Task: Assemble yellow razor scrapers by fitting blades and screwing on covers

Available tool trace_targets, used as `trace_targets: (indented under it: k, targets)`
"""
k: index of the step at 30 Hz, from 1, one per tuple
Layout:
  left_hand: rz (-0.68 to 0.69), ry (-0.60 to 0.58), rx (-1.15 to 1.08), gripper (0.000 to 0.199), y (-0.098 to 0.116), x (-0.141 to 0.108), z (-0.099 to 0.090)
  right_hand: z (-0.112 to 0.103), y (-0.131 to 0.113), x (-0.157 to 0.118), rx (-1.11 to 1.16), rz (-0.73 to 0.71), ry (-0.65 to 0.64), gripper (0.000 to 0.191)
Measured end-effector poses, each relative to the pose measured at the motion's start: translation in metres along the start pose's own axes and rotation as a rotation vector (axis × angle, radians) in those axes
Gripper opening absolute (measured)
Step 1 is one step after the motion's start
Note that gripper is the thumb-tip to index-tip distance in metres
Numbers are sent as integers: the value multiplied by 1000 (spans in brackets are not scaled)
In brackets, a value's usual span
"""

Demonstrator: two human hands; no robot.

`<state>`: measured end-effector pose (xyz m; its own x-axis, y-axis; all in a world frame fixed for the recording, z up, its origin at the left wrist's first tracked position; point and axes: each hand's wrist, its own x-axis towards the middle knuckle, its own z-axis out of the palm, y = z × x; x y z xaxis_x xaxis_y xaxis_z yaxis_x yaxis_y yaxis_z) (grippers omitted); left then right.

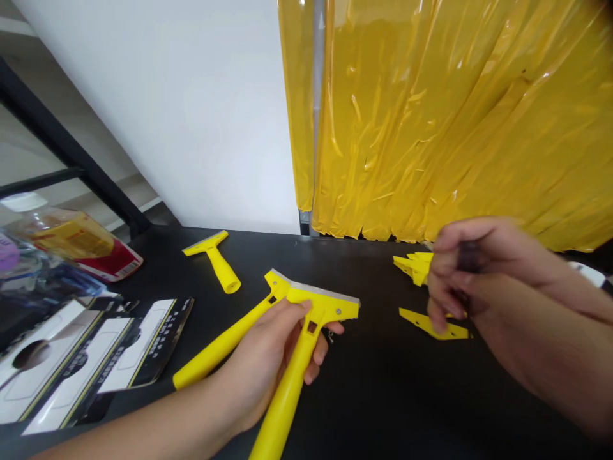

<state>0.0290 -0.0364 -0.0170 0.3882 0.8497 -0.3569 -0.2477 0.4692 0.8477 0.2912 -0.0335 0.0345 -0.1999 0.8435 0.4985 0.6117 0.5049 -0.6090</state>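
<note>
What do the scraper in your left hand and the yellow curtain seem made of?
The scraper's handle looks like smooth yellow moulded plastic. Its blade seems bare metal, from the grey sheen along its edge. The curtain looks like thin glossy plastic sheet, probably PVC, given its shiny creases.

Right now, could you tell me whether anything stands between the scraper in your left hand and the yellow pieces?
Your right hand hangs over the yellow pieces, partly hiding them. Between them and the scraper in your left hand lies only black tabletop.
</note>
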Motion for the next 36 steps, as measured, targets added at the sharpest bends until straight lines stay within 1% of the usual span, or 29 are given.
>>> trace_targets:
  k: [1,2,3,6,8,11,15,18,23,25,30,33,36]
  targets:
    - [18,15,3,39,0,0,0,4,0,-1,-1,76,-42,27]
    - [38,36,-2,33,0,0,1,10,0,-3,-33,131,-111,24]
    - [55,56,-11,28,0,0,1,16,1,-5,-100,145,-190,22]
    - [76,112,-4,22,1,0,2,34,7,-11,-334,15,-394,23]
    - [79,138,8,22,2,0,2,43,12,-14,-381,-67,-445,24]
    - [68,135,-1,27,4,0,2,50,16,-15,-401,-110,-464,23]
    - [18,97,-34,35,4,1,1,56,15,-15,-453,-84,-541,24]
    - [28,101,-35,31,4,1,0,61,16,-15,-469,-57,-573,25]
    - [55,85,-69,21,3,0,2,65,22,-18,-454,-5,-538,10]
    - [57,70,-83,20,3,-1,3,64,23,-19,-444,19,-525,8]
    - [84,41,-111,15,1,-1,1,63,21,-17,-367,63,-557,13]
    - [41,10,-111,16,0,-1,0,63,19,-14,-304,112,-578,13]
    - [3,-63,-73,23,0,-1,1,58,16,-10,-203,194,-580,9]
